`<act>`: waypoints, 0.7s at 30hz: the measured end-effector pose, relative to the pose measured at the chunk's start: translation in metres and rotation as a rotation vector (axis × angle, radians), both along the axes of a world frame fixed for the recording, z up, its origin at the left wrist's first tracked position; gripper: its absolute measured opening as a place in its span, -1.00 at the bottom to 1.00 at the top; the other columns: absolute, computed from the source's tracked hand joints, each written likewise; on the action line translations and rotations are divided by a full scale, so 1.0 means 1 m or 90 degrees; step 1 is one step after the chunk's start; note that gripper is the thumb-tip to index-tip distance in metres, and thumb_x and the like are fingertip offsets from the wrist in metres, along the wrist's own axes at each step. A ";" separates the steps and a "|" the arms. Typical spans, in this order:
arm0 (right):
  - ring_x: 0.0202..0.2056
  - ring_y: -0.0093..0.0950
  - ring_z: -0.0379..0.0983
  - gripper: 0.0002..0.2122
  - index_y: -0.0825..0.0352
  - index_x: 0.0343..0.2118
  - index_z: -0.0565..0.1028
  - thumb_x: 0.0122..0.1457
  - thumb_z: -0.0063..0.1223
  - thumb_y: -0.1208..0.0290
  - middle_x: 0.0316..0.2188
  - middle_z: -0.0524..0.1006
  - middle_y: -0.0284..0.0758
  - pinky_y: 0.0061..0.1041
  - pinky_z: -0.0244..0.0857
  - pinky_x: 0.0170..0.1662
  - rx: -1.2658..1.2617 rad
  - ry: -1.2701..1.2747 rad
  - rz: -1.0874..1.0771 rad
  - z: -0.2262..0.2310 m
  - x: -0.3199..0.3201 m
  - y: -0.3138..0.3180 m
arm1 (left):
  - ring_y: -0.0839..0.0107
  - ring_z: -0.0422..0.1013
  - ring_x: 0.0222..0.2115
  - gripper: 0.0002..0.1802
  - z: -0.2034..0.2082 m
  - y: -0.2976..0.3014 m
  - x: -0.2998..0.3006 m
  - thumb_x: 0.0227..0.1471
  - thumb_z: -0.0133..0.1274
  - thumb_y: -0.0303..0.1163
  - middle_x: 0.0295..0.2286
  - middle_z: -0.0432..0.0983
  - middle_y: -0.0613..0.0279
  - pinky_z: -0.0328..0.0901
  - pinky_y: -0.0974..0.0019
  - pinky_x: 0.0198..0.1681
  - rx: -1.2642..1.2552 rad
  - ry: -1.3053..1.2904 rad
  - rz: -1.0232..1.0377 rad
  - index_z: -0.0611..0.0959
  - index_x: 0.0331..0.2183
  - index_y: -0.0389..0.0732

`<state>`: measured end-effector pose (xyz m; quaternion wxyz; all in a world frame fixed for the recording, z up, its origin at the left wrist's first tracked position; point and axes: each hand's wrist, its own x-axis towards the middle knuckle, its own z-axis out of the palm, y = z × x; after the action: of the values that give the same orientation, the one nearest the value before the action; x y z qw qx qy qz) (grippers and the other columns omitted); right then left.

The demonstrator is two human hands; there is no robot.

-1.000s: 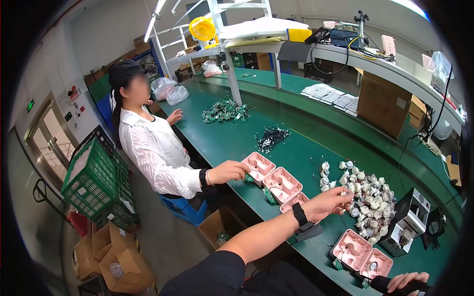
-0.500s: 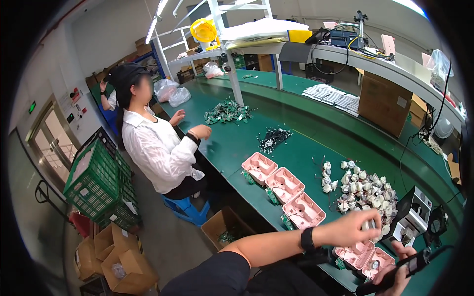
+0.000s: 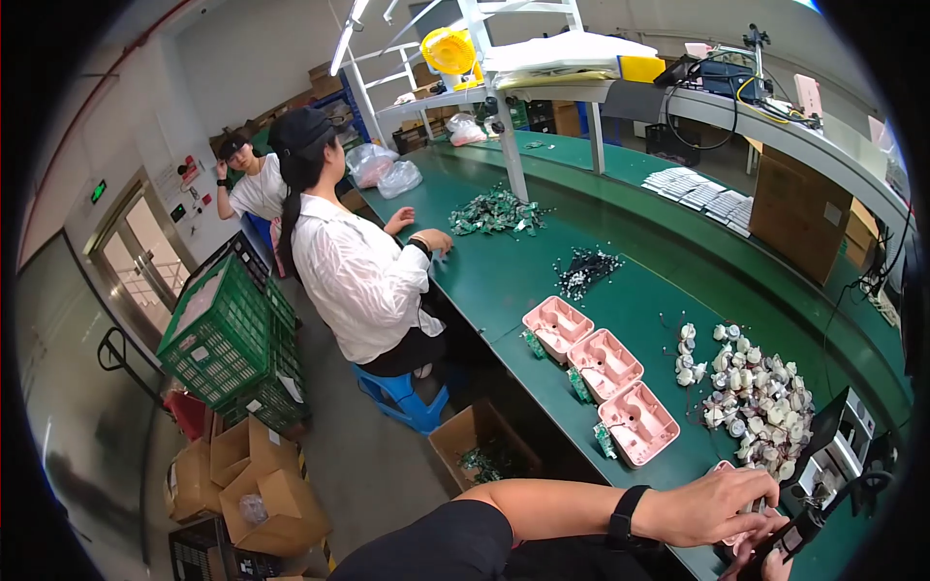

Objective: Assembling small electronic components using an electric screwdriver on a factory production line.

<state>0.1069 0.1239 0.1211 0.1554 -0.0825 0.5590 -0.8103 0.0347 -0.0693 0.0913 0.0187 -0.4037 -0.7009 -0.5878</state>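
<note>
My left hand [image 3: 705,507], a black band on its wrist, reaches down over a pink plastic shell at the near edge of the bench. Its fingers are closed around a small round whitish part, mostly hidden by them. Just beside it, my right hand [image 3: 767,554] grips a black corded tool that looks like an electric screwdriver [image 3: 802,531]. Farther along the bench lie three open pink shells [image 3: 639,422] in a row, small green circuit boards [image 3: 604,442] at their sides. A heap of white round wired parts [image 3: 760,402] lies beyond my hands.
A black and silver machine [image 3: 841,441] stands right of the heap. Piles of black-and-white wired bits [image 3: 587,271] and green boards [image 3: 499,211] lie farther off. One co-worker [image 3: 354,261] sits at the bench; another person stands behind. Green crates [image 3: 218,339] and cartons [image 3: 276,508] occupy the floor.
My left hand has come down from beside the heap, with the round part, to the pink shell near my right hand. The view has shifted left. The co-worker's hands are lower, by the bench edge.
</note>
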 end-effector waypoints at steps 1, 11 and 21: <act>-0.65 -0.52 0.31 -0.54 0.39 -0.09 0.35 0.20 0.13 0.07 -0.40 0.43 -0.31 -0.58 0.21 -0.59 -0.031 -0.004 -0.002 -0.001 -0.001 0.001 | 0.02 0.39 -0.21 -0.77 -0.003 -0.006 -0.001 0.12 0.03 -0.39 -0.23 0.39 0.04 0.26 0.12 -0.11 -0.009 0.019 -0.018 0.45 -0.18 -0.26; -0.64 -0.51 0.31 -0.52 0.34 -0.10 0.35 0.15 0.19 0.04 -0.45 0.38 -0.36 -0.54 0.22 -0.58 0.017 -0.042 -0.036 -0.002 0.004 0.011 | 0.00 0.39 -0.21 -0.74 -0.026 -0.028 0.021 0.06 0.08 -0.42 -0.22 0.37 -0.02 0.32 0.08 -0.16 -0.132 0.054 -0.213 0.47 -0.19 -0.29; -0.67 -0.54 0.39 -0.74 0.45 -0.32 0.41 -0.04 0.23 0.50 -0.60 0.43 -0.31 -0.59 0.24 -0.59 0.089 -0.096 0.000 0.014 -0.004 -0.004 | 0.09 0.44 -0.23 -0.73 -0.024 -0.036 0.022 0.14 0.05 -0.41 -0.30 0.44 0.04 0.34 0.17 -0.16 -0.246 -0.097 -0.118 0.54 -0.10 -0.25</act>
<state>0.1034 0.1202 0.1351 0.2023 -0.0105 0.6007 -0.7734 0.0562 -0.1055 0.0671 -0.1664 -0.4169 -0.7598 -0.4704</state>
